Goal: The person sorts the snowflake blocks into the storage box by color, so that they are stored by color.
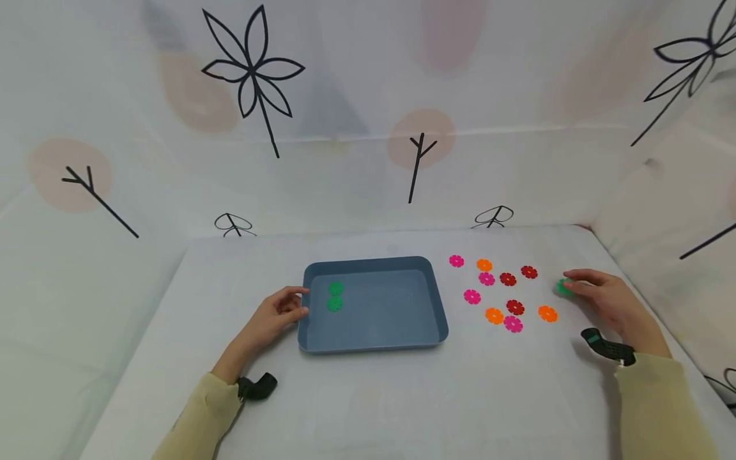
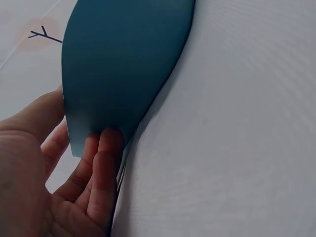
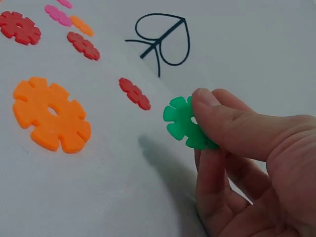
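Observation:
My right hand pinches a green flower-shaped disc between thumb and fingers, above the right side of the table. In the right wrist view its notched edge and part of its centre hole show past the thumb. At the left end of a blue-grey tray, my left hand holds the rim and outer wall. The left wrist view has several fingertips against that wall. Two green discs lie inside the tray, one behind the other, towards its left.
Between tray and right hand, pink discs, orange discs and red discs lie scattered on the white tablecloth. Printed cloth walls stand behind and at both sides. A dark band is on the right wrist.

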The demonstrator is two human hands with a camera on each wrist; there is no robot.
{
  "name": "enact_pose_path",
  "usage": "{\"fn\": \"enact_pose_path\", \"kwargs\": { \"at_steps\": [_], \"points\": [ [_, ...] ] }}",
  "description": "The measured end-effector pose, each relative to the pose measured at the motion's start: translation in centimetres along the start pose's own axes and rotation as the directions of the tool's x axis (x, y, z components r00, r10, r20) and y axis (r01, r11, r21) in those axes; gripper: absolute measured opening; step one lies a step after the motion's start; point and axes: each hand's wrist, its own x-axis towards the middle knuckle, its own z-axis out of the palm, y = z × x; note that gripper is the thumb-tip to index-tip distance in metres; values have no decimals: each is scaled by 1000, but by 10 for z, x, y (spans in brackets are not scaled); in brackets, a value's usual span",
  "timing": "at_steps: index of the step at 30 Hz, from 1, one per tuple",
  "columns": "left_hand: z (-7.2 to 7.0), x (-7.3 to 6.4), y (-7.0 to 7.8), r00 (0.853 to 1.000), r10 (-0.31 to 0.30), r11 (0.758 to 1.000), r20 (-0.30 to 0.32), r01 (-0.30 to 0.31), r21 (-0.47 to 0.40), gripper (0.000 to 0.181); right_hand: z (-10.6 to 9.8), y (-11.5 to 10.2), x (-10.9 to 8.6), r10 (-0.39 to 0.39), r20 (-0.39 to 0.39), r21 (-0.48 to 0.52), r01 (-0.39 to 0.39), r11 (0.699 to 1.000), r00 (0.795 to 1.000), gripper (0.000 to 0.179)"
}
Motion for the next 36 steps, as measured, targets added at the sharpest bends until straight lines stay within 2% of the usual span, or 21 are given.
{"fn": "enact_pose_path", "kwargs": {
  "at_steps": [7, 10, 16, 24, 31, 36],
  "points": [
    [-1, 0, 1, 1000, -9, 1000, 2, 9, 10, 42, 9, -9, -2, 27, -40, -4, -27, 1000, 999, 22],
    [0, -1, 2, 1000, -12, 1000, 6, 12, 14, 43, 11, -12, -2, 25, -59, -8, -25, 1000, 998, 30],
    [-1, -1, 3, 1000, -9, 1000, 4, 9, 18, 42, 22, -28, -2, -30, -92, 4, 31, 1000, 995, 50],
    [-1, -1, 1, 1000, 1, 1000, 14, -1, 2, 42, 53, -63, -3, -84, -129, 5, 86, 996, 988, 53],
    [-1, 0, 0, 1000, 1, 1000, 27, 0, -4, 43, 79, -84, -6, -159, -68, -54, 156, 986, 985, 52],
    [-1, 0, 1, 1000, 1, 1000, 19, -2, 13, 42, 100, -99, -9, -174, 11, -115, 174, 978, 985, 50]
  ]
}}
